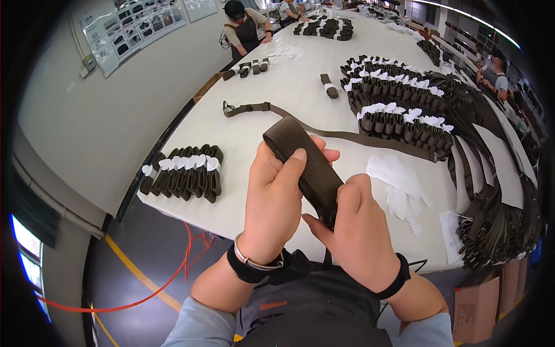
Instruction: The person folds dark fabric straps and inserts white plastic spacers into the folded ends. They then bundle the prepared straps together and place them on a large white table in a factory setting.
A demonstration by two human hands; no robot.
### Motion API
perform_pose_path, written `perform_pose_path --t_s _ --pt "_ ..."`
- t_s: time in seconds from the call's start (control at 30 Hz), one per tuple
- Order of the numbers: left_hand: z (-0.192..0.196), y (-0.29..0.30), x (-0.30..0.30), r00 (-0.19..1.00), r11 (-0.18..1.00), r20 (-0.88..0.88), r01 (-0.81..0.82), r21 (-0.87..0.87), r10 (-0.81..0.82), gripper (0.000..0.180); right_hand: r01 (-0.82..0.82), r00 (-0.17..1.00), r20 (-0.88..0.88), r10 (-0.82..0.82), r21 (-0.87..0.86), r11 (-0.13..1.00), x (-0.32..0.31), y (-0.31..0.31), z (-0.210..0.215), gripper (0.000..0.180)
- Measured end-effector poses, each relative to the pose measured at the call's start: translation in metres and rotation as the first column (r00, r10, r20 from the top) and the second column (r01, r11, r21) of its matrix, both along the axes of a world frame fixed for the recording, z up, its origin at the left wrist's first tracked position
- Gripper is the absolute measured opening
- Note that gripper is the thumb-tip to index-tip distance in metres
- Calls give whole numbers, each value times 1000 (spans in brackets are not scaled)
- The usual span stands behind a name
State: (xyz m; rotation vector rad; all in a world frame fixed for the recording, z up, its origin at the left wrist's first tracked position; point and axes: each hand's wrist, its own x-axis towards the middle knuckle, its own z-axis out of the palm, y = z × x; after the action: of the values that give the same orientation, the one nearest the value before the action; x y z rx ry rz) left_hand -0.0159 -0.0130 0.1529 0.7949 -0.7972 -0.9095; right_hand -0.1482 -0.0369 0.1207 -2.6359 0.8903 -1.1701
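Folded strap bundles [184, 172] rowed at left table edge, white tags up. Left hand [272, 202] clamps doubled brown webbing strap [306, 165], thumb pinning fold flat. Right hand [361, 231] pinches lower end taut. Loose white tags [399, 182] beside, near reach.

White wall board [136, 29], cardboard box [477, 309]

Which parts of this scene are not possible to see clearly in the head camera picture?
- Head view: the lower end of the folded brown strap is hidden behind the right hand.
- The left hand covers the strap's left edge.
- The papers on the wall board are too small to make out.
- The cardboard box is cut off by the dark rim.
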Motion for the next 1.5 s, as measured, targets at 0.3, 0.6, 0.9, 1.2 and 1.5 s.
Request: perform_pose_path --t_s 0.3,0.6,0.9,1.2,1.5 --pt "-3 -2 9 951 982 280 160 -98 -127 43 -480 861 485 153 675 560 -11 -17 -15 43" --pt "-6 -9 7 959 955 -44 272 -118 -278 52 -355 935 165 315 468 809 -15 -31 -29 47" --pt "-3 -10 -1 952 957 -138 256 -135 -274 38 -613 743 593 310 789 -41 -10 -31 -28 20" --pt "5 -24 10 958 955 104 279 -99 -269 35 -683 700 662 268 730 -17 -7 -15 -24 13" --pt "-33 -30 26 654 693 231 667 273 -720 64 -866 466 866 -181 489 108 -20 -34 -12 16"
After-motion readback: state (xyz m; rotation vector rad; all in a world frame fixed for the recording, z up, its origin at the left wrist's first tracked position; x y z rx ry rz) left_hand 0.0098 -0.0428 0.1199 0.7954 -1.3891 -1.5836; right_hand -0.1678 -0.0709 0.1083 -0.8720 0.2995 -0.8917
